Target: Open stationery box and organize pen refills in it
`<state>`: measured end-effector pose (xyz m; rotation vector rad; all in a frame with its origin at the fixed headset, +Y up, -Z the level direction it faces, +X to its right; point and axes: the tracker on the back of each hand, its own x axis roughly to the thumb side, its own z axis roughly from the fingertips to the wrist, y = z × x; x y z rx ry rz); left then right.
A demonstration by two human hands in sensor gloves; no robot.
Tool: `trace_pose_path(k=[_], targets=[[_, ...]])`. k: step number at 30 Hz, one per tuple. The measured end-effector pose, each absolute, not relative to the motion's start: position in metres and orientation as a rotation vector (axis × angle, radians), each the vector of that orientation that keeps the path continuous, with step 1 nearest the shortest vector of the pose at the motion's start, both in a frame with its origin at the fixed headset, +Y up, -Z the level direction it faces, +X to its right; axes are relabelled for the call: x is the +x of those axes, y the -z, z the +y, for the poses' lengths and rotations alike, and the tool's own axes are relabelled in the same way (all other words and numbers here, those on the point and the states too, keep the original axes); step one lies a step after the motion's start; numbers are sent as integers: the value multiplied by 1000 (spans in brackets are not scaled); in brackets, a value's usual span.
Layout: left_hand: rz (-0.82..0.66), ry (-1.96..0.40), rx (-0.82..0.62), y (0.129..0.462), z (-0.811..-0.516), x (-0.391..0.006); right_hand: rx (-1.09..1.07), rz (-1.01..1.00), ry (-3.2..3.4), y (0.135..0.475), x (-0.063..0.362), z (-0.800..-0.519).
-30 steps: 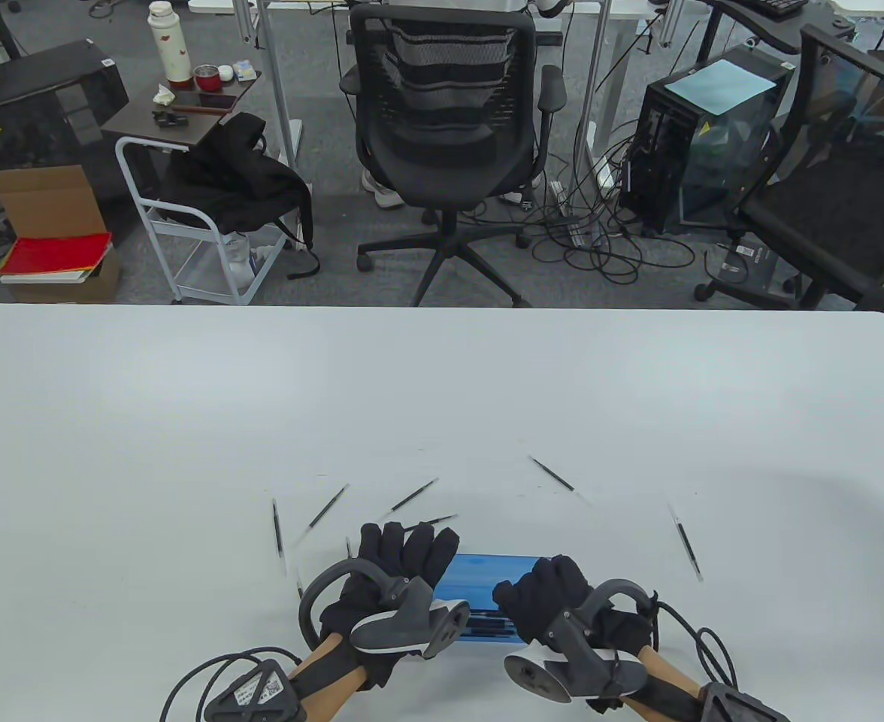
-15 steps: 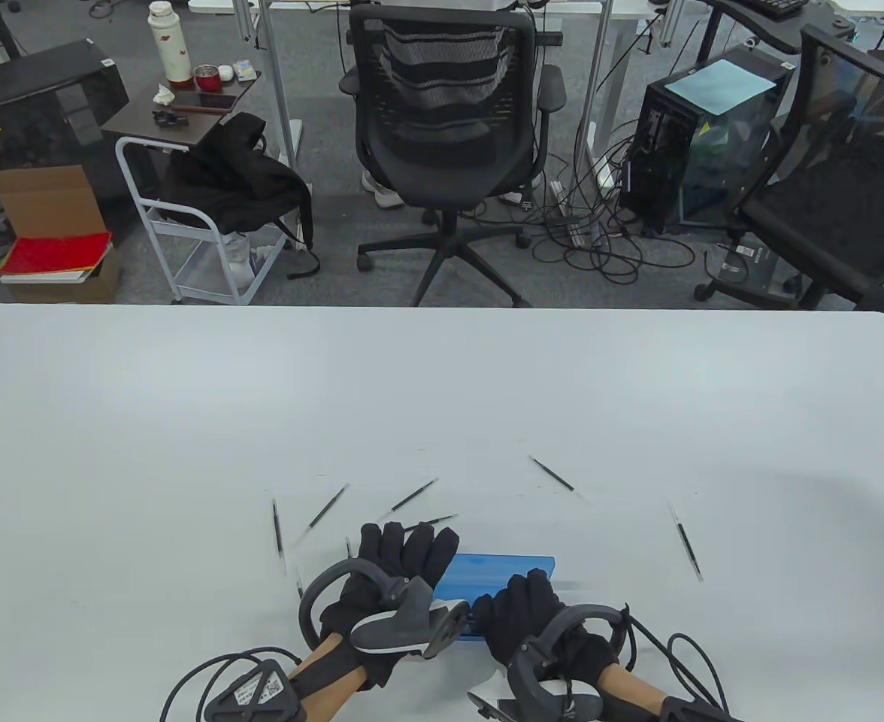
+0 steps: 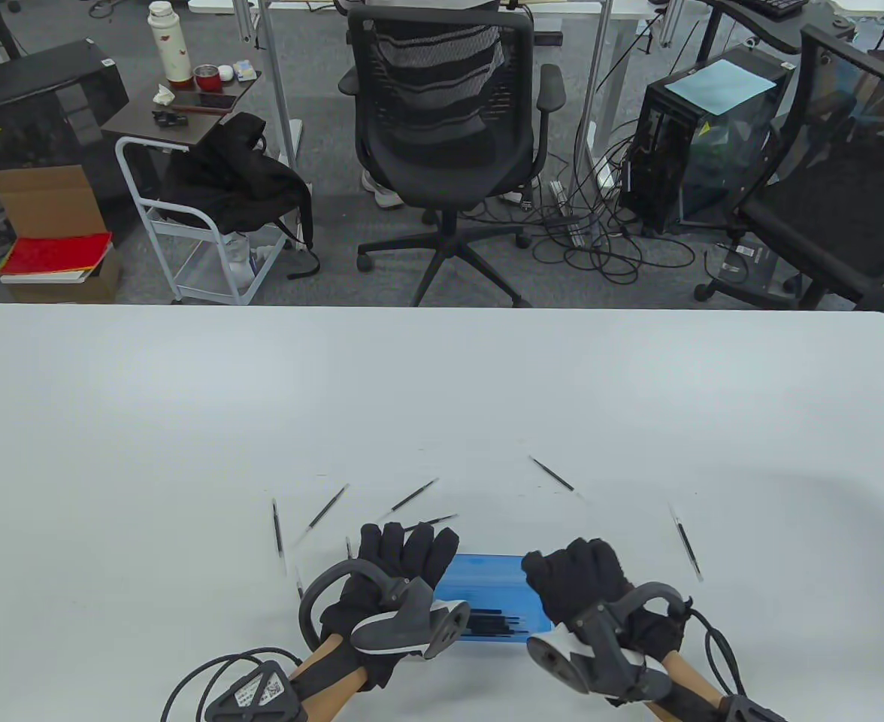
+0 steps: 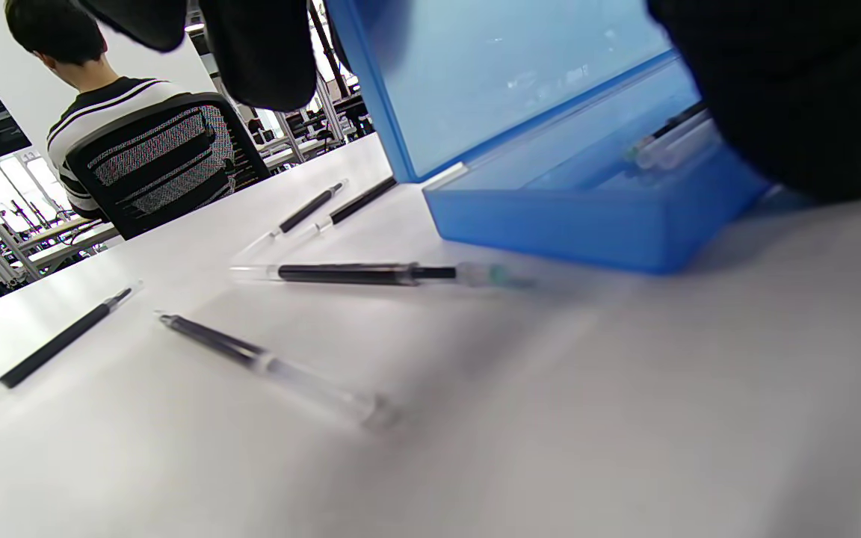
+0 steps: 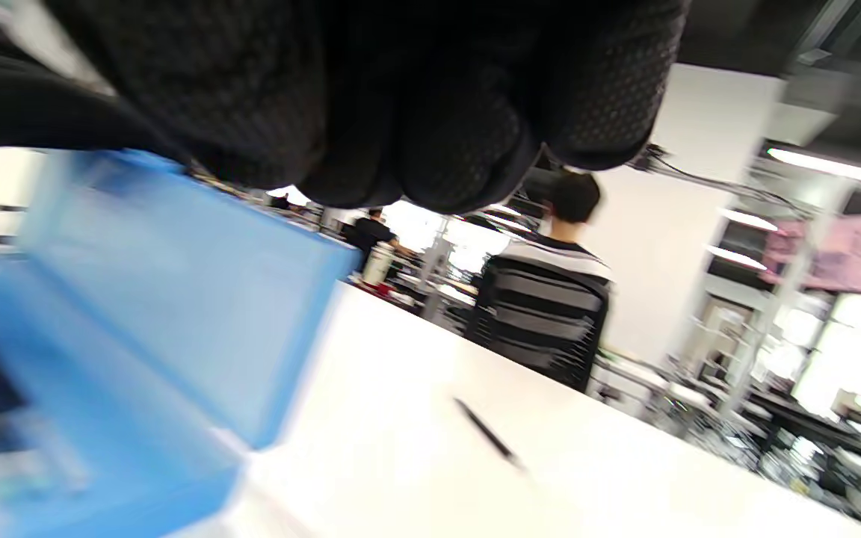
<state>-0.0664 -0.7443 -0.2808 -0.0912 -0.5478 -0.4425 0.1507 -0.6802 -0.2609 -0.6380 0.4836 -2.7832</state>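
The blue stationery box point(image 3: 487, 594) sits on the white tabletop point(image 3: 442, 406) near its front edge, between the two gloved hands. Its translucent lid point(image 4: 505, 75) is raised and tilted back, and dark pen refills point(image 3: 496, 624) already lie in the tray.

The left hand point(image 3: 401, 575) comes in from the bottom edge with its wrist low and its fingers point(image 3: 412, 545) stretched forward, close together and nearly straight, along the box's left end. It grasps nothing; from the table view the fingers seem to rest against the box's left side, though the contact itself is hidden.

The right hand point(image 3: 581, 583) reaches in at the box's right end, knuckles up, with its fingers point(image 3: 562, 564) bent over the lid's right edge. In the right wrist view the curled fingers point(image 5: 430, 134) hang just above the blue lid point(image 5: 191, 299), but the picture is blurred, so I cannot tell whether they actually clasp the lid or merely hover at it.

Loose pen refills lie scattered on the tabletop beyond and beside the box: several to the left point(image 3: 329, 505), one behind the box to the right point(image 3: 553, 475), and one well off to the right point(image 3: 686, 543). In the left wrist view one refill point(image 4: 371, 273) lies just beside the tray's left end.
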Motion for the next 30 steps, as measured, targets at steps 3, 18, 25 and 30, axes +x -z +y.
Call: trace_pose_path(k=[3,18,25,30], targets=[[-548,444,-89,281,-744,-66,-403,400,2862,292,184,-685],[-555,434,-92,281,-745,-67,241,-121,2880,352,289,-744],[-553,440,-89,280,-745,-67,288,-148,2845,355,290,-754],[-550,443,-89,280,-745,-67,313,-141,2797,358,284,-757]])
